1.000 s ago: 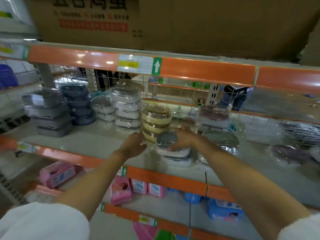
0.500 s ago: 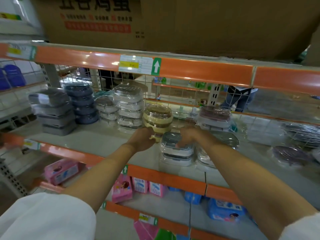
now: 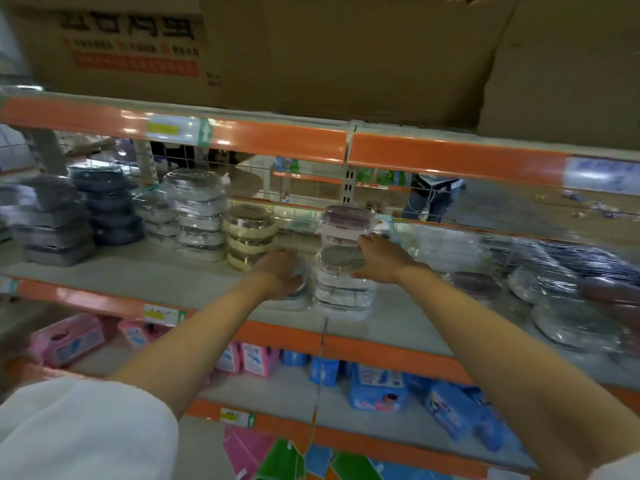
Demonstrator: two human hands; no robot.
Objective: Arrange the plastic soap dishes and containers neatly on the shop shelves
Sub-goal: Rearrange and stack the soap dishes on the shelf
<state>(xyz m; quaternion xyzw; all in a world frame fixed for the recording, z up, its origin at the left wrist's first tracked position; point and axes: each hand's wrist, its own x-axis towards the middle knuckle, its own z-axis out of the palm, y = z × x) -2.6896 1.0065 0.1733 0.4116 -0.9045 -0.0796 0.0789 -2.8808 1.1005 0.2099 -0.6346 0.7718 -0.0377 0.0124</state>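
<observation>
On the middle shelf [image 3: 194,289] stand stacks of plastic-wrapped soap dishes. My left hand [image 3: 282,273] curls round a low grey-rimmed wrapped dish [image 3: 300,292] near the front edge. Right beside it, my right hand [image 3: 377,259] grips a taller clear-wrapped stack with a grey lid [image 3: 341,289], fingers over its top and thumb on its side. Behind that rises a stack with purple lids [image 3: 346,221]. To the left are a cream stack [image 3: 249,237], a white-grey stack [image 3: 199,216], dark blue dishes [image 3: 110,209] and grey boxes [image 3: 52,230].
Loose wrapped dishes [image 3: 571,292] lie in a heap on the shelf's right part. Cardboard boxes [image 3: 346,53] fill the shelf above. Pink packs [image 3: 69,337] and blue packs [image 3: 377,386] sit on the lower shelf. A person [image 3: 433,199] stands beyond the wire back.
Both hands moved apart from the single grey-lidded stack; the right hand now holds the taller stack and the left a low dish. The view has swung left.
</observation>
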